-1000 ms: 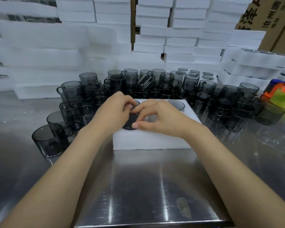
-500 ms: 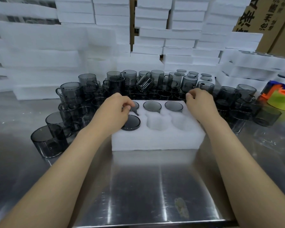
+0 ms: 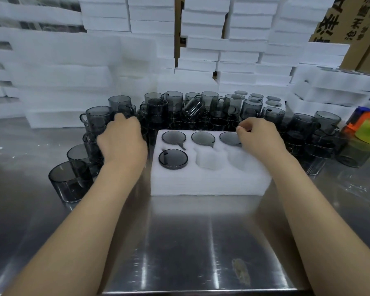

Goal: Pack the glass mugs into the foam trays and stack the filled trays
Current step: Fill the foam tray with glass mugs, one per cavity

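On the steel worktop [image 3: 179,242]: white foam tray [image 3: 209,180] with four smoky glass mugs [image 3: 173,159] seated, three along the far row, one near-left. Left grip [image 3: 122,142] just left of the tray, palm down among loose mugs [image 3: 98,118], fingers curled over one; hold not discernible. Right grip [image 3: 259,135] over the tray's far-right corner, fingers curled, thumb against forefinger, just beside the far-right mug [image 3: 230,138]; cannot tell whether holding anything.

A: Does the left hand [image 3: 122,142] grip anything?
B: Cannot tell; its fingertips sink among the mugs [image 3: 190,112].
A: The right hand [image 3: 259,137]?
B: It hides part of one packed mug [image 3: 229,138]. Print on the box [image 3: 340,24] is cut off.
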A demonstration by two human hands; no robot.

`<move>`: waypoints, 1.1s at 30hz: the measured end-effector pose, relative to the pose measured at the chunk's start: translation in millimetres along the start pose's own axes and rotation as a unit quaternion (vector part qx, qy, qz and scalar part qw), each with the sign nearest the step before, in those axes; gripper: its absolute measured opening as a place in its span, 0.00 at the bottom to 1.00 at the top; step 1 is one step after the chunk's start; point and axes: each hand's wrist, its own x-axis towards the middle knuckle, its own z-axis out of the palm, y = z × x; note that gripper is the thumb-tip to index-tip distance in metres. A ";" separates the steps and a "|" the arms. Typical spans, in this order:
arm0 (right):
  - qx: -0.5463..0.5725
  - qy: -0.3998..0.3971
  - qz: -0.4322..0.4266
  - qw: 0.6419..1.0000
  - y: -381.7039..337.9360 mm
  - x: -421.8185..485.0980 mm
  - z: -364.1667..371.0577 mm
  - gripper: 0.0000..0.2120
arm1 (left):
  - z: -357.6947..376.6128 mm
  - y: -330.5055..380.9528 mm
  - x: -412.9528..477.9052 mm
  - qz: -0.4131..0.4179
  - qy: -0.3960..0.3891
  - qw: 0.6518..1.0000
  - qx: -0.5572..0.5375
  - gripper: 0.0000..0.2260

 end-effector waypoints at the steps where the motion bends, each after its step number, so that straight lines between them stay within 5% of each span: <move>1: -0.005 -0.003 -0.001 1.000 -0.7 -0.5 -0.1 0.10 | -1.5 -2.3 1.0 -0.019 -0.019 0.999 0.025 0.07; 9: -0.017 -0.022 0.007 1.000 -0.4 -0.6 3.0 0.11 | -5.8 -1.1 -3.9 -0.038 -0.069 0.997 0.027 0.05; 17: -0.016 0.017 -0.010 1.000 -3.4 -1.4 1.0 0.11 | -9.1 7.3 -7.7 0.028 0.050 0.996 -0.072 0.06; 23: 0.147 0.099 -0.124 0.976 -22.5 -8.7 0.0 0.12 | -10.3 16.3 -4.6 0.139 0.155 0.969 -0.132 0.06; 33: 0.214 -0.093 -0.286 0.930 -40.8 -27.2 21.8 0.32 | -11.0 21.8 -9.5 0.390 0.194 0.874 -0.215 0.13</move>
